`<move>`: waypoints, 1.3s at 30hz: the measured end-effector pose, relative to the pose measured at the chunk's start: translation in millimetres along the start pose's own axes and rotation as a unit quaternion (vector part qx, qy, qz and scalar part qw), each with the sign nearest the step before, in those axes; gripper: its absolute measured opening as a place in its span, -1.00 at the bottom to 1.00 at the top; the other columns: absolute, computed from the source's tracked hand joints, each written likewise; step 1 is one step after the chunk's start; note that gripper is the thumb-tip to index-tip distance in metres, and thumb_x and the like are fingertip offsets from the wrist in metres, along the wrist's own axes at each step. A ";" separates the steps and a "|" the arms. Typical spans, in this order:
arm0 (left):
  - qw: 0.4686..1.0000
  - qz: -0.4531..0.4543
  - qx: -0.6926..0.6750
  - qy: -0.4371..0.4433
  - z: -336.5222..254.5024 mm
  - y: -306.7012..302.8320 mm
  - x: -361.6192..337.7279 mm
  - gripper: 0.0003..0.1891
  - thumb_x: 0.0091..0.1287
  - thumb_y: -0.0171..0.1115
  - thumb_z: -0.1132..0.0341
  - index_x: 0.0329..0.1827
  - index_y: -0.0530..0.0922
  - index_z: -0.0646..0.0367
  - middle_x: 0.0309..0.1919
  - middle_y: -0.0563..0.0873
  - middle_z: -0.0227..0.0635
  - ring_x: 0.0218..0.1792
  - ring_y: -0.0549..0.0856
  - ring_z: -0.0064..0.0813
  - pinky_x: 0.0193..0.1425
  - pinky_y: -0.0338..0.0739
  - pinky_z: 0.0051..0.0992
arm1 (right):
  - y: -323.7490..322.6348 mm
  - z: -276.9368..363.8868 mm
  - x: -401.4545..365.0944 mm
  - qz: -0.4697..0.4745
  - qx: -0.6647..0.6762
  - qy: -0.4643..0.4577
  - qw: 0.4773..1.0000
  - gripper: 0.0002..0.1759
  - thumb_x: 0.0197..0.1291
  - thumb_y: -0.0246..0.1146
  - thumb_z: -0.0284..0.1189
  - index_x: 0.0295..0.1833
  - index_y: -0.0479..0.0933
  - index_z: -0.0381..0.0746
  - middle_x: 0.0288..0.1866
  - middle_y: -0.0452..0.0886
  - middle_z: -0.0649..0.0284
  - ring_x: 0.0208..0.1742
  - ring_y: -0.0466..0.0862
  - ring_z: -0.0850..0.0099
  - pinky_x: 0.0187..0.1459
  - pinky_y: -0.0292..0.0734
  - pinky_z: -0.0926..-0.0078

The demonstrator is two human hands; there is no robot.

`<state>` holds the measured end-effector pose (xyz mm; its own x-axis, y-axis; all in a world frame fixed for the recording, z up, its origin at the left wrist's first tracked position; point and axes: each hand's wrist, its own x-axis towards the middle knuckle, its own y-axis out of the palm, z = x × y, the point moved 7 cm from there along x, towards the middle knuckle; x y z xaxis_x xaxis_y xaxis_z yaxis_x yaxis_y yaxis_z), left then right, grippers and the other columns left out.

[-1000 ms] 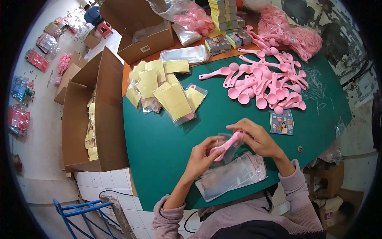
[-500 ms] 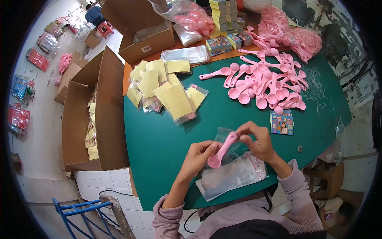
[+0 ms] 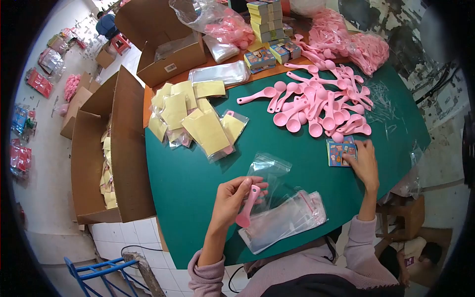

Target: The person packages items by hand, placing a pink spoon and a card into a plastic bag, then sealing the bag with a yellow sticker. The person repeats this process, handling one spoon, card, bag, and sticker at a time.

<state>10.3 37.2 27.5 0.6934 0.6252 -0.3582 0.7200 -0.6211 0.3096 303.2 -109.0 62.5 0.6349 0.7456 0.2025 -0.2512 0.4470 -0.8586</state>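
A pink measuring spoon (image 3: 248, 207) is pinched under the thumb of my left hand (image 3: 232, 195), its bowl pointing down. The same hand also holds a clear plastic bag (image 3: 269, 171), which fans out above and beyond the fingers. Over to the right, my right hand (image 3: 365, 163) has its thumb and fingers on a printed card (image 3: 336, 154) from a small blue pile. Close below my left hand lies a stack of clear resealable bags (image 3: 284, 225). Just beyond the cards is a heap of pink spoons (image 3: 321, 106).
Filled packets with yellow cards (image 3: 210, 131) lie on the green table (image 3: 198, 218) at left. Behind stand card stacks (image 3: 267, 22), more clear bags (image 3: 220, 73) and bagged pink spoons (image 3: 329, 32). Open cardboard boxes (image 3: 94, 173) flank the left edge. Other people sit nearby.
My right hand has let go of the spoon and moved right to the cards. My left hand has taken the spoon along with the bag. The view has shifted slightly.
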 end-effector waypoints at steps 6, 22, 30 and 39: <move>1.000 0.015 0.020 -0.014 3.9 3.5 1.7 -0.67 0.41 -0.02 0.25 -0.07 0.53 0.40 -0.21 0.67 -0.08 -0.25 0.69 -0.37 -0.22 0.64 -0.47 | 14.9 -49.0 -8.5 0.049 0.174 0.175 0.968 -0.60 -0.11 0.33 -0.57 -0.06 0.48 -0.34 -0.34 0.49 0.15 -0.38 0.52 0.42 -0.27 0.46 0.47; 0.993 0.092 0.075 0.001 1.6 16.2 -2.3 -0.69 0.39 -0.01 0.29 -0.08 0.53 0.43 -0.22 0.67 -0.08 -0.24 0.69 -0.38 -0.16 0.61 -0.49 | -0.4 52.1 -15.2 0.122 0.302 0.101 0.940 -0.81 0.11 0.20 -0.57 -0.13 0.50 -0.35 -0.40 0.57 0.26 -0.49 0.52 0.63 -0.59 0.44 0.68; 0.989 0.108 0.103 0.021 8.4 14.5 0.4 -0.71 0.39 0.00 0.34 -0.11 0.54 0.45 -0.25 0.67 -0.15 -0.27 0.66 -0.48 -0.13 0.58 -0.53 | 13.9 124.6 -17.7 0.304 0.323 -0.058 0.894 -0.82 0.16 0.18 -0.53 -0.13 0.49 -0.39 -0.42 0.60 0.19 -0.56 0.55 0.62 -0.61 0.44 0.69; 0.976 0.136 0.170 0.024 16.3 28.2 -3.1 -0.71 0.33 0.09 0.29 0.01 0.55 0.27 -0.40 0.70 -0.28 -0.35 0.60 -0.67 -0.24 0.50 -0.59 | 47.4 146.5 -31.7 0.453 0.237 -0.121 0.851 -0.77 0.05 0.30 -0.41 -0.32 0.43 -0.32 -0.52 0.52 0.19 -0.51 0.57 0.42 -0.45 0.45 0.52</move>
<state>27.9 10.1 23.0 0.8636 0.4321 -0.2596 0.4638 -0.8829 0.0735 164.1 -39.0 84.4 -0.1310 0.9442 -0.3023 -0.8600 -0.2599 -0.4391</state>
